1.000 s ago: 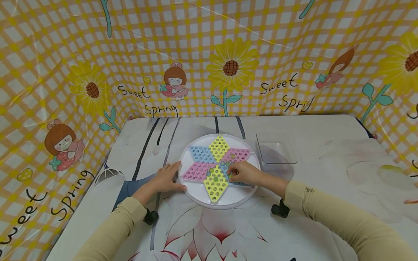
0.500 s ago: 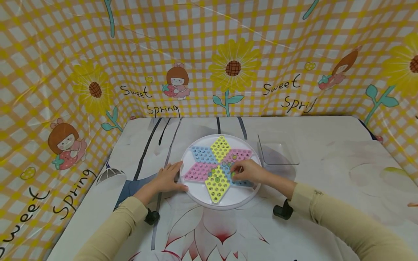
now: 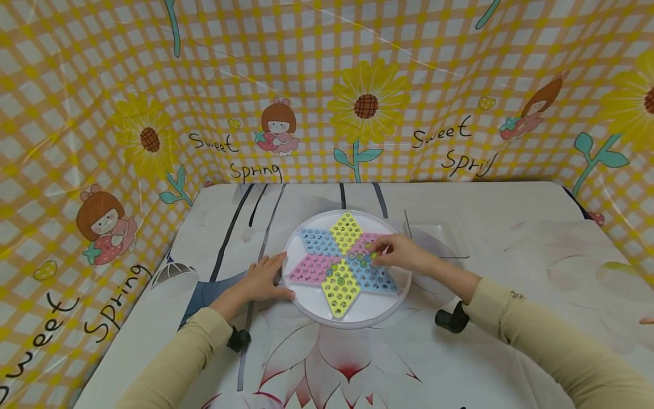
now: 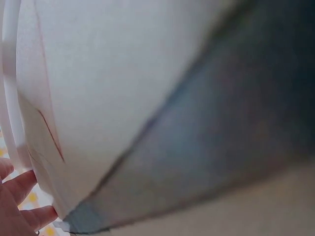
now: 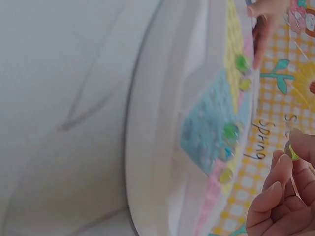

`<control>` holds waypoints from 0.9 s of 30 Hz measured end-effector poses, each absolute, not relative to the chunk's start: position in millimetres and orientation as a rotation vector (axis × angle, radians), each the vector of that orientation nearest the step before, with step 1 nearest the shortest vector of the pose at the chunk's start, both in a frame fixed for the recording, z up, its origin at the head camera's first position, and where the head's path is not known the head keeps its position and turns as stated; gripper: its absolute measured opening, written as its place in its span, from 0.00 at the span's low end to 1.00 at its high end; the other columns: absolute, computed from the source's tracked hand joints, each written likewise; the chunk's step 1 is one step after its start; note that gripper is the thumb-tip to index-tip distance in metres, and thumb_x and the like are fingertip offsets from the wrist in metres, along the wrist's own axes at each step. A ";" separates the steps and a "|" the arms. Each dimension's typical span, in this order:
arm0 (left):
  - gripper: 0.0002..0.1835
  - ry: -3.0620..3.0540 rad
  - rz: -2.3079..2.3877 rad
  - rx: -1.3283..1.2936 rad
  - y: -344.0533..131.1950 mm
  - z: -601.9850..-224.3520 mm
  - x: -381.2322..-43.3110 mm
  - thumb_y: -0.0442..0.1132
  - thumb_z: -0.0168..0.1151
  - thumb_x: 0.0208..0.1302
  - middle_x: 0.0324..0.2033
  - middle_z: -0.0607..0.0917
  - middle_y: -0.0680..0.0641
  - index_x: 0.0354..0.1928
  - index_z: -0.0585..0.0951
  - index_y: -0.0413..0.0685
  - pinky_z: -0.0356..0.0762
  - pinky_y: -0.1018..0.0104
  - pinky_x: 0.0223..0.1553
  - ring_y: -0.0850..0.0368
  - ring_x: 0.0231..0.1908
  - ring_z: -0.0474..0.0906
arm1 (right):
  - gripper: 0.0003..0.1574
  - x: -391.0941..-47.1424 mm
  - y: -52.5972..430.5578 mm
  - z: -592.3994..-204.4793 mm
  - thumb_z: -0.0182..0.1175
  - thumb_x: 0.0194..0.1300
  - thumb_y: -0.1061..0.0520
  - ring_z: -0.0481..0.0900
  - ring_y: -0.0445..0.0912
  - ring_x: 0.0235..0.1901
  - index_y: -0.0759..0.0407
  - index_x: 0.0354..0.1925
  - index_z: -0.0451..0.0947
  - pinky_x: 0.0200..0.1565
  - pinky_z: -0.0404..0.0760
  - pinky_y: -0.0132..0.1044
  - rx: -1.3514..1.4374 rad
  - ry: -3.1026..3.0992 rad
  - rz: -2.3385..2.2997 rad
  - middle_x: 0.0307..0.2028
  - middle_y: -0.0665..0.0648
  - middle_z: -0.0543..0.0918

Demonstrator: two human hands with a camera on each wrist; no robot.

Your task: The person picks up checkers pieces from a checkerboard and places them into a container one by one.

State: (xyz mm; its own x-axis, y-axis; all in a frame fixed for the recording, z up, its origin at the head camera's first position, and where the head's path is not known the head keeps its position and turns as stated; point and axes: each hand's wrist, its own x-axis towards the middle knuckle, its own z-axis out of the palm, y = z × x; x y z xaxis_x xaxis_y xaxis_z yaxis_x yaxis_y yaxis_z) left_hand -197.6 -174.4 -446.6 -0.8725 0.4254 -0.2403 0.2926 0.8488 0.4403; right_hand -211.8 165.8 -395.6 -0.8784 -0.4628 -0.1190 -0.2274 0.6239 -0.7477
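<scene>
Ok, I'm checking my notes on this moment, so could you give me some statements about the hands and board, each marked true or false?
1. The left hand is at the left edge of the round board. True.
2. Neither hand holds anything. False: the right hand pinches a marble.
3. A clear tray stands to the right of the board. True.
4. Marbles cover the whole board. False: the marbles leave most of it uncovered.
5. The checked cloth is printed with sunflowers. True.

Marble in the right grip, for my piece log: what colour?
Yellow-green marble; the right wrist view shows it best.
</scene>
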 end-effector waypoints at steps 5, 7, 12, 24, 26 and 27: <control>0.55 2.692 0.565 0.541 -173.9 -446.0 -197.8 0.60 0.66 0.48 0.68 0.55 0.38 0.70 0.49 0.43 0.41 0.32 0.61 0.31 0.66 0.43 | 0.16 -214.1 174.4 -382.9 0.63 0.57 0.58 0.69 0.46 0.30 0.64 0.43 0.76 0.30 0.73 0.32 -0.451 2.564 -1.111 0.33 0.56 0.75; 0.55 2.693 0.563 0.542 -173.8 -446.0 -197.7 0.60 0.66 0.48 0.68 0.55 0.38 0.70 0.49 0.43 0.41 0.32 0.61 0.31 0.66 0.44 | 0.17 -215.7 178.4 -378.5 0.62 0.57 0.58 0.70 0.46 0.30 0.64 0.44 0.77 0.30 0.72 0.32 -0.423 2.580 -1.103 0.34 0.56 0.75; 0.55 2.696 0.551 0.544 -173.8 -446.1 -197.3 0.60 0.66 0.48 0.68 0.56 0.38 0.70 0.50 0.42 0.42 0.32 0.60 0.31 0.66 0.45 | 0.17 -219.0 187.7 -368.5 0.62 0.57 0.57 0.70 0.47 0.30 0.63 0.45 0.77 0.28 0.71 0.32 -0.417 2.618 -1.106 0.35 0.57 0.76; 0.55 2.698 0.520 0.537 -173.6 -445.7 -197.5 0.60 0.66 0.48 0.68 0.55 0.37 0.70 0.49 0.42 0.42 0.33 0.61 0.31 0.66 0.45 | 0.18 -220.8 213.6 -348.8 0.60 0.60 0.55 0.69 0.49 0.35 0.64 0.46 0.76 0.31 0.74 0.31 -0.383 2.672 -1.141 0.40 0.60 0.76; 0.55 2.701 0.517 0.539 -173.6 -445.1 -197.3 0.60 0.66 0.48 0.68 0.55 0.37 0.70 0.49 0.42 0.42 0.32 0.61 0.31 0.66 0.45 | 0.18 -220.9 217.5 -345.8 0.60 0.60 0.55 0.70 0.49 0.34 0.64 0.47 0.75 0.33 0.76 0.33 -0.368 2.677 -1.136 0.41 0.61 0.76; 0.55 2.702 0.515 0.540 -173.6 -444.9 -197.4 0.60 0.66 0.48 0.68 0.55 0.37 0.70 0.49 0.41 0.42 0.32 0.60 0.31 0.66 0.45 | 0.19 -221.0 219.5 -344.6 0.60 0.61 0.55 0.71 0.49 0.34 0.64 0.47 0.75 0.34 0.76 0.33 -0.361 2.679 -1.136 0.41 0.61 0.76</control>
State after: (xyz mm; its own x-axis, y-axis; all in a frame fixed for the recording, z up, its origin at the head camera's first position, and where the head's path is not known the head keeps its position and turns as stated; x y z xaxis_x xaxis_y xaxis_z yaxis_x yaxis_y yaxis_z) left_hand -197.4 -173.6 -444.9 -0.8710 0.4222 -0.2513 0.3001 0.8621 0.4082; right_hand -221.0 219.5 -344.6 -0.9482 -0.3028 -0.0959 -0.1416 0.6733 -0.7257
